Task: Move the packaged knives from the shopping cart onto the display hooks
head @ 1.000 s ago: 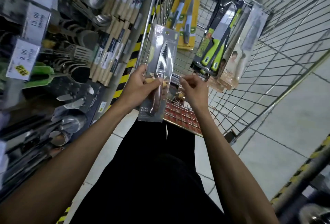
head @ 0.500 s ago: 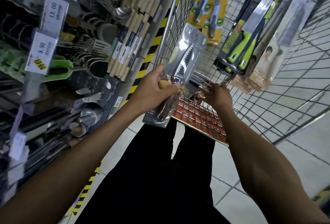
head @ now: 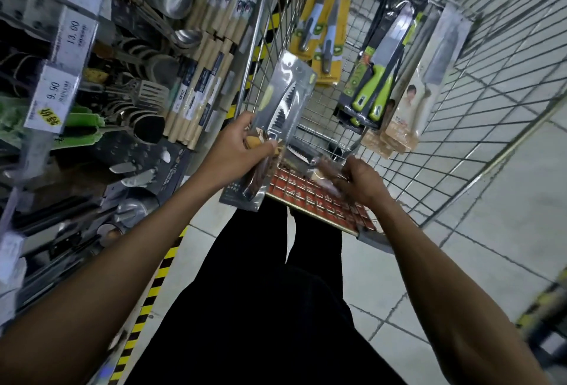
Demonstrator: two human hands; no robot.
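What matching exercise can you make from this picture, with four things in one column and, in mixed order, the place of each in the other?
Things
1. serrated knife pack
2. green-handled knives
3. yellow-card knives
4. second knife pack

Places
A. leaning in the far left corner of the cart
B. low in the cart, gripped by the right hand
C. raised above the cart's handle, gripped by the left hand
D. leaning in the cart, beside the white pack

Pairs: 1-C, 2-D, 3-A, 4-B
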